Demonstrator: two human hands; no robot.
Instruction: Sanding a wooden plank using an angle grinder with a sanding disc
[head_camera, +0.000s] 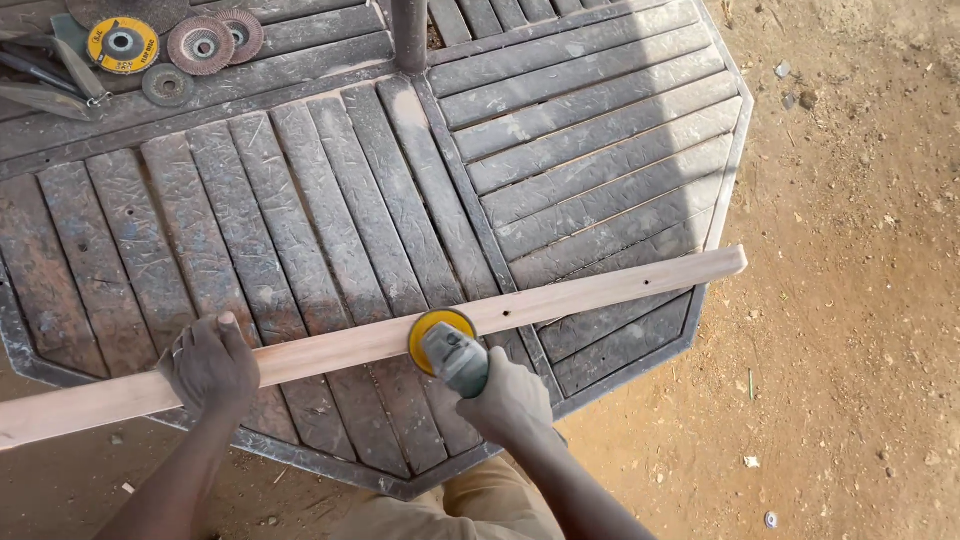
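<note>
A wooden slat (380, 340) is being pinned across the table's near edge (640, 355) by the left hand's (210, 365) closed fingers; a grinder (450, 352) is being gripped by the right hand (510, 400), seemingly touching it. Spare discs (170, 45) are lying at the far-left corner.

Beyond the fingers (222, 330), the grey slatted metal desk (330, 200) lies bare and open. Far past them, at the desk's far corner, round abrasive discs (200, 44) lie clustered, and a dark upright post (409, 35) stands mid-desk.

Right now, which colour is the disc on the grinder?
Yellow, on the grinder in the right hand; head view.
</note>
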